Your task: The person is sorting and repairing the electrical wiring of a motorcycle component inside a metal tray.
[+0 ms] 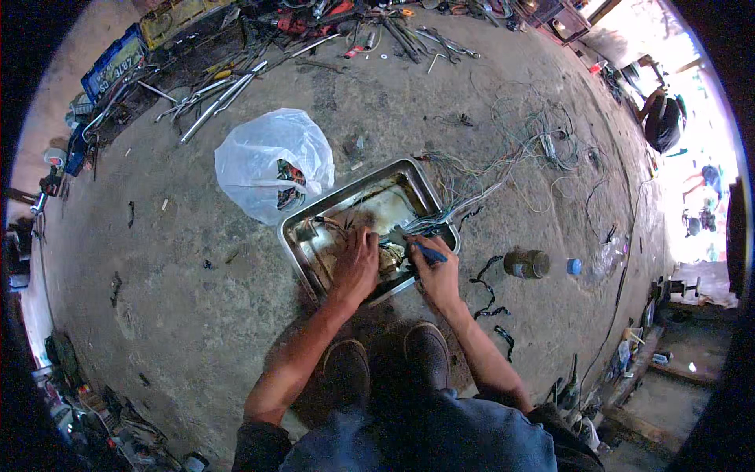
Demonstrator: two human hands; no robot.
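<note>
Head view, right hand: the right hand (440, 282) is curled firmly round a blue-handled tool (432, 252) above the near right part of the tray; the working end is too small to make out.
Left hand: the left hand (359, 266) reaches down into the tray, fingers bent and close together; whether they pinch anything cannot be told.
Between the hands: a pale, crumpled-looking piece (391, 258), partly hidden by the fingers.
Wire bundle: the wire bundle (442, 221) enters over the tray's right side and ends close to the right hand's fingers.
Metal tray: the rectangular metal tray (393, 206) sits at a slant on the concrete floor (181, 303), its inside stained brown.
Shoes: two dark shoes (347, 371) stand just near of the tray.
Far left of tray: a translucent plastic bag (263, 153) with dark, reddish contents showing at its opening.
Right of tray: black curled strips (489, 296), then a murky jar (528, 263) and a small blue cap (574, 266).
Far right: a loose wire tangle (546, 138) spreads over the floor.
Far edge: wrenches (403, 39) lie in a group; metal rods (228, 98) lie farther left.
</note>
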